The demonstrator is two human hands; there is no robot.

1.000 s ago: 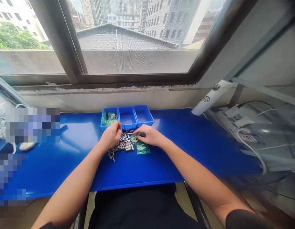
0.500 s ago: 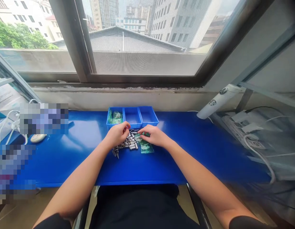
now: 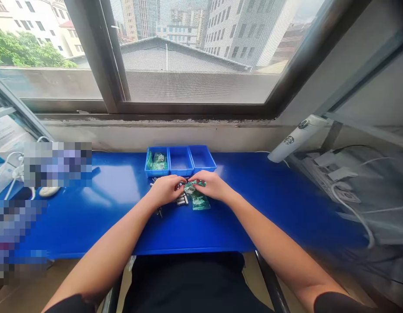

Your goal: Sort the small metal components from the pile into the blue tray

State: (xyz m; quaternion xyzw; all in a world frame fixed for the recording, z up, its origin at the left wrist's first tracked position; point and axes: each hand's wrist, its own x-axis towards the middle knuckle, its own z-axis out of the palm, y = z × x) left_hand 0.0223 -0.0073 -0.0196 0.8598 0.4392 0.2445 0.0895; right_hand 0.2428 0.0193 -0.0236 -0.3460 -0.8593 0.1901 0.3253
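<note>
My right hand (image 3: pixel 209 184) has its fingers closed on the upper part of a green plastic bag (image 3: pixel 201 202), whose lower end lies on the blue table. Small pale pieces show through the bag. Right beside its upper left edge is my left hand (image 3: pixel 169 188), fingers pinched together; what they hold, if anything, is too small to make out. Beneath the left hand lies a pile of shiny metal parts (image 3: pixel 182 200), mostly covered by it. Some are short and silvery, others thin and pointed.
Behind my hands stands a blue tray with three compartments (image 3: pixel 181 171); green bags (image 3: pixel 159 161) lie in the left one. A white tumbler (image 3: pixel 289 141) leans at the right, near cables and boxes. A pale rounded object (image 3: pixel 49 191) sits at the left.
My left hand has come down and toward the bag, now covering more of the metal parts. The right hand stays at the bag, almost in the same place.
</note>
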